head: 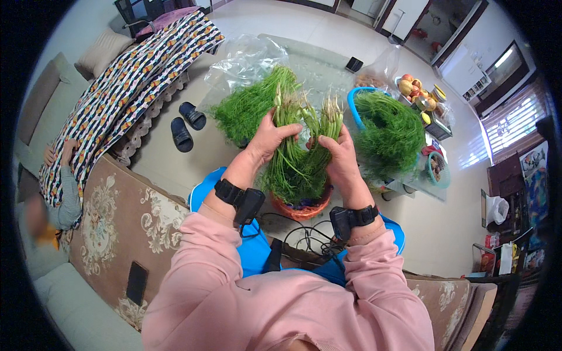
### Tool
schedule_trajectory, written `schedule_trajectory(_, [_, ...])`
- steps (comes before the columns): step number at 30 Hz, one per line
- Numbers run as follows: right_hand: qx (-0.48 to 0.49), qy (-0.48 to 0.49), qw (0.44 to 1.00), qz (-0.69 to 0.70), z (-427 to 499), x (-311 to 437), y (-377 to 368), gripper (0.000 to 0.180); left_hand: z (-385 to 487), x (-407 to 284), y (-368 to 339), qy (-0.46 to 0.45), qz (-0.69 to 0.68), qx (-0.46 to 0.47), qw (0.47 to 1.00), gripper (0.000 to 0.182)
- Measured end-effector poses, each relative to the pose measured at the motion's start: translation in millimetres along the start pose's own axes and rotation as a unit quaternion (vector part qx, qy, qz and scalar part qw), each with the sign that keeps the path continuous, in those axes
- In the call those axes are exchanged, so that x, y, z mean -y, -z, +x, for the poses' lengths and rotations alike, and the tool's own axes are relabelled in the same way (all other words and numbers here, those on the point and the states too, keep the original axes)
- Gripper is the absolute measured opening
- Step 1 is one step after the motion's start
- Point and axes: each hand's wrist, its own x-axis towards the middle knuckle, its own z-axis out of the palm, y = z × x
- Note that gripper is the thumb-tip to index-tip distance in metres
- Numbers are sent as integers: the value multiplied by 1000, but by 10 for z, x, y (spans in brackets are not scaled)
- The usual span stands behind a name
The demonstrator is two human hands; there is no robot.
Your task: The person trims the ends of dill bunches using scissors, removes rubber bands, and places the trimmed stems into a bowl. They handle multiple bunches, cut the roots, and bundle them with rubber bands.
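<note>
My left hand (pixel 268 137) grips one bunch of feathery green herbs (pixel 287 155), its pale stems and roots pointing up. Another bunch of the same herbs (pixel 322 140) is in my right hand (pixel 340 153), roots also upward. The leafy ends of both bunches hang together over an orange-red basket (pixel 302 213) between my knees. Beyond my left hand lies a loose pile of the same greens (pixel 250 107) by a clear plastic bag (pixel 248 59). To the right, more feathery greens (pixel 388 131) fill and overhang a blue-rimmed basket (pixel 354 107).
A glass table (pixel 303 57) bears the greens, fruit (pixel 412 87), jars and a small teal basket (pixel 439 169). Black cables (pixel 307 237) lie below my basket. Dark slippers (pixel 182 134) are on the floor. At left, a person (pixel 66 193) lies under a striped blanket (pixel 131 96); a phone (pixel 137 283) rests nearby.
</note>
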Motion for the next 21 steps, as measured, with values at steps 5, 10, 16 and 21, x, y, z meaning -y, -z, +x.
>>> schedule_trajectory(5, [-11,13,1000,-24,-14,23,81,46,22,90,6,-34,-18,-32,999,33])
schedule_trajectory(10, [-33,20,999,-33,15,0,110,46,97,200,86,-42,-78,-57,994,29])
schedule_trajectory(16, [-26,-14,991,-131,109,-79,137,43,227,383,324,-14,-125,-72,989,20])
schedule_trajectory(21, [-137,-32,983,-118,246,47,299,32,318,363,760,-28,-122,-168,978,14])
